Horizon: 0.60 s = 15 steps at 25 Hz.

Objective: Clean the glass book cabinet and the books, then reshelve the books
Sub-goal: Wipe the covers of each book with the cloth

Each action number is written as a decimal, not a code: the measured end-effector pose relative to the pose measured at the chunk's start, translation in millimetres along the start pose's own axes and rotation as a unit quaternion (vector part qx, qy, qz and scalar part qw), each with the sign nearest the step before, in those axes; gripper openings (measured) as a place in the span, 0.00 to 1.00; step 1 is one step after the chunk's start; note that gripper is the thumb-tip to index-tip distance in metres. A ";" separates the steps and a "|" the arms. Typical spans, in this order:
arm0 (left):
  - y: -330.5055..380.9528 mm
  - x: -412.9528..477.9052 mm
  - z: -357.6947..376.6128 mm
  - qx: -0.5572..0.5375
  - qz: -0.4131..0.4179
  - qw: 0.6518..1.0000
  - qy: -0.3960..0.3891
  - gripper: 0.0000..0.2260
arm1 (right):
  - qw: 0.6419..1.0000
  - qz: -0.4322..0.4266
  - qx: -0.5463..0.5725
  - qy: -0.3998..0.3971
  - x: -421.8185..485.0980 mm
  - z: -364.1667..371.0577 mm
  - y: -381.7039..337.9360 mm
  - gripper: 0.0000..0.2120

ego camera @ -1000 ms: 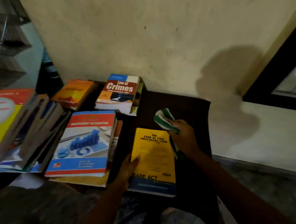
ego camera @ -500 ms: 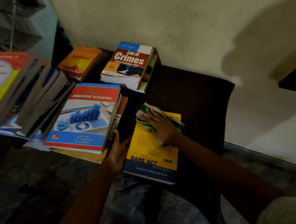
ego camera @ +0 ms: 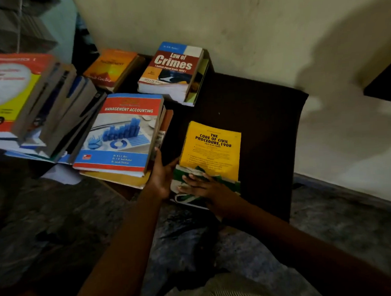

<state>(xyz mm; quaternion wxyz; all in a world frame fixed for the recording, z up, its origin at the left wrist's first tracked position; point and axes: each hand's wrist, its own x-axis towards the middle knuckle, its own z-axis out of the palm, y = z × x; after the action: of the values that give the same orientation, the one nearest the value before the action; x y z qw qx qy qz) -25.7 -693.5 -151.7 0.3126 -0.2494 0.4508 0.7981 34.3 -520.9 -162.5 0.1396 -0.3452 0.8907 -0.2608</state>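
At nine o'clock of the view a slumped stack of books (ego camera: 27, 107) leans rightward, its lower edges resting against the Management Accounting book (ego camera: 120, 134), which lies flat on top of other books near the front edge of the dark table (ego camera: 264, 120). At eleven o'clock an orange book (ego camera: 112, 68) sits near the wall (ego camera: 239, 26), and just to its right the Law of Crimes book (ego camera: 171, 69) lies on another volume. A narrow strip of bare tabletop separates the Management Accounting book from the yellow Code of Civil Procedure book (ego camera: 210, 151), which lies flat near centre with its near end overhanging the table's front edge. The left hand (ego camera: 162, 177) fills that strip at the book's eight o'clock, thumb up, fingers curled around the book's left edge. The right hand (ego camera: 204, 188), fingers straight and spread, presses a green and white cloth (ego camera: 187, 173) onto the book's near end at six o'clock. From the yellow book's three o'clock side the tabletop runs bare to its right edge, with grey floor (ego camera: 343, 219) beyond.
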 end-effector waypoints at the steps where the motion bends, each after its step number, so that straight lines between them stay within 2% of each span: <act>1: -1.0 -2.7 2.4 0.018 -0.002 1.000 -0.006 0.31 | 0.998 0.005 0.057 0.031 -9.7 -3.2 -2.3 0.38; 3: -4.5 -7.8 6.5 0.102 0.025 0.994 -0.019 0.21 | 0.970 0.052 0.177 0.156 -31.0 -6.1 -7.0 0.41; 5: -9.9 -14.4 11.9 0.187 0.082 0.979 -0.031 0.15 | 0.928 0.132 0.226 0.266 -53.6 -15.4 -12.3 0.39; 6: -10.6 -16.1 14.8 0.196 0.104 0.975 -0.030 0.16 | 0.913 0.155 0.226 0.303 -60.7 -23.9 -12.0 0.35; 8: -1.0 -29.4 29.7 0.202 0.164 0.965 -0.036 0.17 | 0.907 0.156 0.167 0.353 -73.8 -49.0 -15.1 0.29; 10: 15.3 -48.2 49.1 0.250 0.251 0.934 -0.040 0.17 | 0.904 0.137 0.113 0.389 -81.6 -74.0 -15.9 0.26; 11: 21.5 -60.1 59.0 0.308 0.310 0.899 -0.030 0.18 | 0.898 0.135 0.107 0.404 -85.0 -84.9 -18.3 0.25; 13: 28.1 -75.4 69.8 0.469 0.444 0.762 0.043 0.20 | 0.886 0.124 0.112 0.432 -87.2 -102.3 -18.0 0.27; 14: 26.8 -75.3 72.5 0.535 0.467 0.700 0.082 0.22 | 0.885 0.121 0.118 0.435 -85.7 -108.9 -15.7 0.28; 15: 24.2 -71.3 78.1 0.589 0.457 0.657 0.114 0.24 | 0.885 0.123 0.121 0.432 -84.7 -115.7 -12.4 0.28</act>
<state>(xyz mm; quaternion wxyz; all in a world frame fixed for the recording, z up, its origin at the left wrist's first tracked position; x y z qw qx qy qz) -3.7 -654.3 -52.9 -0.0644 0.1351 0.9157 0.3729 52.6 -427.8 -54.3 -0.1874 -0.0662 0.8596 -0.4707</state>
